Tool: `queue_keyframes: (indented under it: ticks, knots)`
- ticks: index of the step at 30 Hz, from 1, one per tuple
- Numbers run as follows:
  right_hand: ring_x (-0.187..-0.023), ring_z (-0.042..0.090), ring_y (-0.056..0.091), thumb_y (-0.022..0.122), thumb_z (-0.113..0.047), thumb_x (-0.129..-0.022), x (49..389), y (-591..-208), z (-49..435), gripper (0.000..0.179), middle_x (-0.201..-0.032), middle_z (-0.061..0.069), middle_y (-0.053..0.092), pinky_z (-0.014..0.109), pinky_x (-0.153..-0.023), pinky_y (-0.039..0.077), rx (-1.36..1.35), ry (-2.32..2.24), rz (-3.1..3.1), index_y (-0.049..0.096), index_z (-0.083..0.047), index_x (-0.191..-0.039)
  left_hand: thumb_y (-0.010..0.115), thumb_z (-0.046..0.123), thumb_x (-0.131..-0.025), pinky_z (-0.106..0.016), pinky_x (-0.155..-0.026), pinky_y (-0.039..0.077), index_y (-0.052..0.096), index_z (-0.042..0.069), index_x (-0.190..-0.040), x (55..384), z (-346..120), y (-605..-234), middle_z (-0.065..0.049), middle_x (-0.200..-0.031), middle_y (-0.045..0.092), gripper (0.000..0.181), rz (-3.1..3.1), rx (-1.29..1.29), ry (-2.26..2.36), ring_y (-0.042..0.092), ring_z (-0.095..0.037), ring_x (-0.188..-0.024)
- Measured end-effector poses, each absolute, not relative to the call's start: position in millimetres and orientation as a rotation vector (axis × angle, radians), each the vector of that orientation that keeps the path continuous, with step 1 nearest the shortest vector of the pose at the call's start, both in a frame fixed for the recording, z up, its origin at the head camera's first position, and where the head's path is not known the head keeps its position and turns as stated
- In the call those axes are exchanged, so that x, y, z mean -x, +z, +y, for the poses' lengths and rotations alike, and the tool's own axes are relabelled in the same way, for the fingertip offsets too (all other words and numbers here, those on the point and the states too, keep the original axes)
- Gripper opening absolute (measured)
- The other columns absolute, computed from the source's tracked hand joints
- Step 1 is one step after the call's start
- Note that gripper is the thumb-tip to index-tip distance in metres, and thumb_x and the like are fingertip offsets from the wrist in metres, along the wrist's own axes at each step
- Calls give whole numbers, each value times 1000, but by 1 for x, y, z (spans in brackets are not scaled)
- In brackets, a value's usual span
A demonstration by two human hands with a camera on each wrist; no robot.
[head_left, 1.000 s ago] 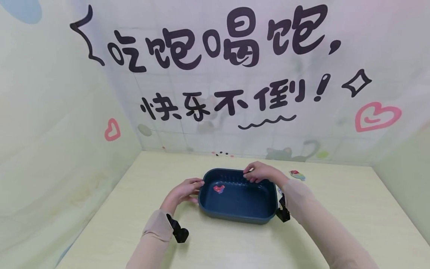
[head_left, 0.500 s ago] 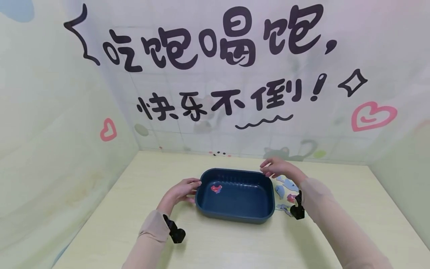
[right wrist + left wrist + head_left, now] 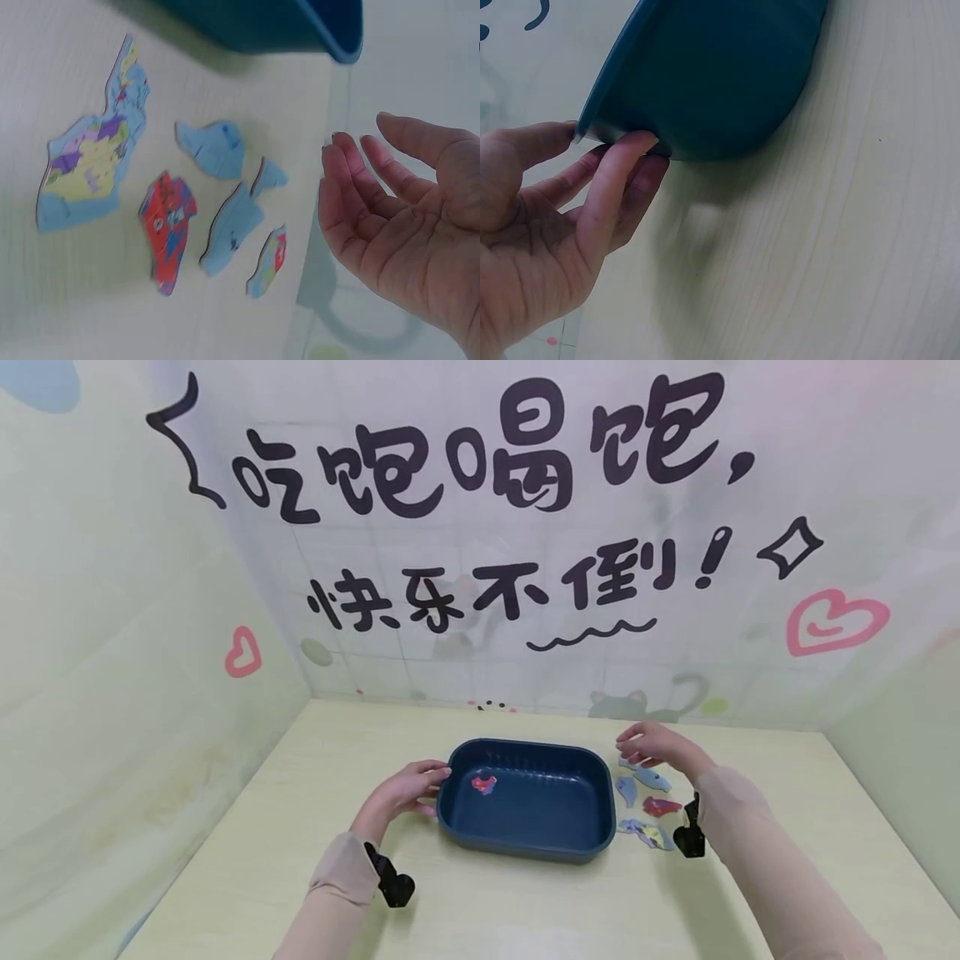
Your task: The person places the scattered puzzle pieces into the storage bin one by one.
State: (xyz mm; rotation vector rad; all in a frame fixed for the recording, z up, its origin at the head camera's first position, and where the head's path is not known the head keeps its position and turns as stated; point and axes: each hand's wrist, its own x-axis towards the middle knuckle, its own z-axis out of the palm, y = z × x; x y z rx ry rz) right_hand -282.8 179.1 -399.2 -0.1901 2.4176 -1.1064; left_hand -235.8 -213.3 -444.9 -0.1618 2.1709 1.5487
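A dark blue rectangular plastic basin (image 3: 543,803) sits on the table, with a small red-and-blue puzzle piece (image 3: 484,785) lying inside near its left end. My left hand (image 3: 405,789) holds the basin's left end from outside; in the left wrist view the thumb (image 3: 551,141) meets the rim and the fingers (image 3: 607,195) press low on the wall. To the basin's right, my right hand (image 3: 660,747) hovers with relaxed fingers, holding nothing. Beneath and before it lie several flat puzzle pieces: a light blue one (image 3: 232,229), a red one (image 3: 169,229) and a large map-patterned one (image 3: 90,161).
A pale wood-grain table (image 3: 480,910) carries everything. Behind it hangs a white printed curtain (image 3: 465,668) with large black characters. Another curtain (image 3: 150,693) closes the left side. Black cameras (image 3: 393,883) are strapped to both wrists.
My right hand has moved right from above the basin to over the loose pieces, uncovering several of them in the head view. The left hand stays on the basin.
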Motion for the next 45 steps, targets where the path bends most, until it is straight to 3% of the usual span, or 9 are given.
queue_keyframes:
  ticks: [7, 10, 15, 20, 25, 28, 35, 41, 45]
  knots:
    - [-97, 33, 60, 48, -20, -94, 285, -406, 199, 43, -114, 28, 58, 39, -82, 51, 137, -1147, 2441, 45, 12, -122, 45, 27, -96, -31, -62, 55, 40, 2, -133, 238, -216, -441, -19, -127, 50, 45, 2180, 173, 1556, 56, -27, -108]
    - [-91, 29, 60, 49, -20, -94, 288, -408, 206, 42, -111, 27, 59, 36, -79, 51, 103, -1165, 2452, 47, 12, -120, 46, 26, -96, -31, -62, 55, 43, 3, -132, 239, -216, -440, -18, -126, 51, 43, 2189, 196, 1566, 56, -26, -107]
    - [-74, 15, 56, 52, -19, -92, 292, -413, 216, 40, -86, 11, 62, 28, -69, 49, 46, -1176, 2499, 50, 13, -116, 46, 26, -96, -31, -62, 55, 44, 3, -130, 240, -217, -442, -17, -126, 52, 42, 2206, 199, 1571, 56, -28, -109]
    - [-66, 12, 49, 52, -13, -90, 291, -417, 222, 36, -68, -1, 53, 25, -59, 44, 8, -1170, 2584, 50, 15, -112, 46, 26, -96, -31, -60, 55, 45, 4, -130, 238, -216, -440, -17, -125, 52, 41, 2220, 187, 1571, 55, -29, -110]
    - [-75, 18, 52, 54, -14, -88, 292, -422, 225, 38, -86, 15, 57, 25, -60, 44, -54, -1110, 2659, 48, 16, -111, 47, 26, -95, -31, -60, 55, 46, 4, -129, 237, -215, -440, -17, -124, 53, 40, 2215, 187, 1575, 55, -30, -111]
    - [-71, 18, 50, 54, -14, -86, 294, -426, 225, 40, -91, 20, 55, 26, -60, 43, -66, -1057, 2694, 47, 16, -112, 48, 26, -95, -32, -59, 55, 47, 4, -129, 235, -214, -441, -16, -124, 54, 40, 2213, 189, 1582, 55, -31, -111]
    - [-85, 34, 56, 56, -13, -84, 295, -439, 225, 46, -98, 31, 55, 43, -78, 46, -77, -1004, 2750, 42, 19, -113, 48, 28, -95, -31, -59, 55, 46, 3, -129, 230, -214, -446, -17, -123, 54, 42, 2211, 165, 1574, 57, -30, -109]
    - [-96, 41, 49, 59, -14, -83, 293, -453, 226, 48, -110, 35, 49, 52, -89, 41, -121, -977, 2777, 42, 18, -114, 48, 27, -94, -31, -57, 54, 45, 3, -130, 227, -212, -448, -17, -122, 54, 42, 2214, 167, 1565, 58, -29, -106]
    - [-95, 42, 49, 61, -13, -81, 293, -457, 226, 44, -106, 34, 51, 53, -88, 41, -92, -937, 2806, 47, 18, -109, 48, 28, -94, -31, -56, 55, 44, 3, -131, 226, -212, -446, -18, -123, 53, 44, 2215, 164, 1555, 58, -29, -105]
